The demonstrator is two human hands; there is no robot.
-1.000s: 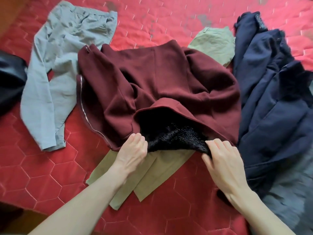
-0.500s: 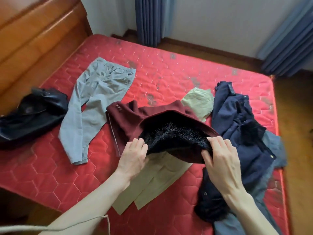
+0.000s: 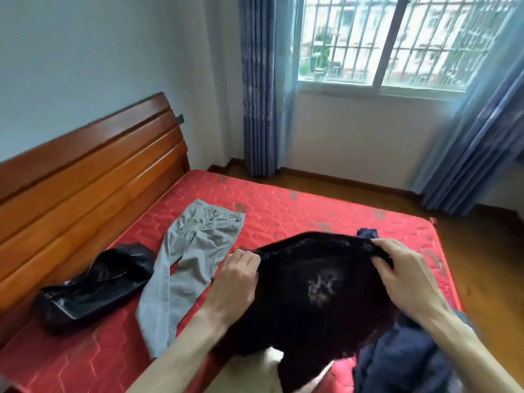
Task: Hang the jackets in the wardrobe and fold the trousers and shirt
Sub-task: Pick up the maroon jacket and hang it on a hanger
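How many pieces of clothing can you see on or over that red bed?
4: grey trousers lying flat mid-bed; a black jacket bunched by the headboard; the dark fleecy jacket held up by both hands; a navy garment at lower right. Others may be hidden beneath.

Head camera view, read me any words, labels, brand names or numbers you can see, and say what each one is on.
None can be read.
Dark jacket lining, held up by the left hand and right hand: a pale patch, too blurred to tell whether it is print.
Grey trousers and black jacket: no lettering shows.
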